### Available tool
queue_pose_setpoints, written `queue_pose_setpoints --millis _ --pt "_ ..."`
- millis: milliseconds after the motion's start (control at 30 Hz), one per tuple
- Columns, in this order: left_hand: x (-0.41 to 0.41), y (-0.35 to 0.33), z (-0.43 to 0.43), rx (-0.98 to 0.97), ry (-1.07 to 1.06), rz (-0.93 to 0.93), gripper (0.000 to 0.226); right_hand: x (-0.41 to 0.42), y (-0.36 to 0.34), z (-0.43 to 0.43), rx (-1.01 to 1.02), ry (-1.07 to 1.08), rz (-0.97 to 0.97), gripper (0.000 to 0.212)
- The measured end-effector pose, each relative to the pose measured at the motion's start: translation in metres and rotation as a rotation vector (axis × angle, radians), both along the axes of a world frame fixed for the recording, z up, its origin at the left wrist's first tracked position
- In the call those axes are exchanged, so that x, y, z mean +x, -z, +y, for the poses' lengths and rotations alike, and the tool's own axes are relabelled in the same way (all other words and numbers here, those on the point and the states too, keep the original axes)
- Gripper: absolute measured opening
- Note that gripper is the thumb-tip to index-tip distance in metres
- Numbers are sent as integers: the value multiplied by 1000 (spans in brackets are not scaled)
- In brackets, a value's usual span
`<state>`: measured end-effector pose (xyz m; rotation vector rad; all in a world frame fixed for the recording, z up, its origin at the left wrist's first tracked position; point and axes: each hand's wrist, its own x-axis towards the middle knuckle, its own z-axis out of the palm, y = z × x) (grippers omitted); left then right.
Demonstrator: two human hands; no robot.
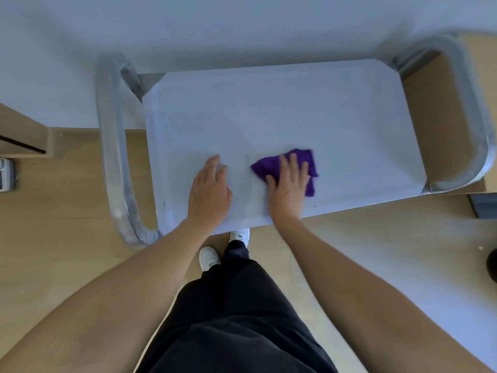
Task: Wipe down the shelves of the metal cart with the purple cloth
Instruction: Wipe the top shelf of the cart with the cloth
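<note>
Top shelf of the metal cart, seen from above. My right hand lies flat on the purple cloth, fingers straight and slightly spread, pressing it to the shelf near the front edge, right of centre. My left hand rests on bare shelf just beside it, fingers straight, holding nothing. A tubular handle loops round each end. Below are my dark trousers and white shoes on a pale wood floor. A white wall stands behind the cart.
</note>
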<state>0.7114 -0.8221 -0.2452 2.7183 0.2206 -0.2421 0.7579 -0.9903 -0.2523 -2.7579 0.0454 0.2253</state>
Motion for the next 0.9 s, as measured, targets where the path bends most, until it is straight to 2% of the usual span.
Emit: queue_pose_setpoints --millis 100,233,467,600,767,833,900 --pt "14 1 6 53 14 1 40 -13 5 38 29 -248 -26 52" --pt "10 9 9 53 39 -36 50 13 5 24 48 -307 -29 53" --pt "-1 30 11 34 52 -104 55 89 -2 -75 30 89 -2 57" --pt "-2 34 12 48 48 -109 55 71 1 -27 37 217 -45 52" --pt "-5 36 15 45 20 -145 55 25 4 67 54 -186 -39 49" --pt "-5 35 15 54 26 -148 54 36 5 55 64 -258 -36 49" --pt "-4 34 11 86 53 -145 55 55 4 28 50 -217 -46 50"
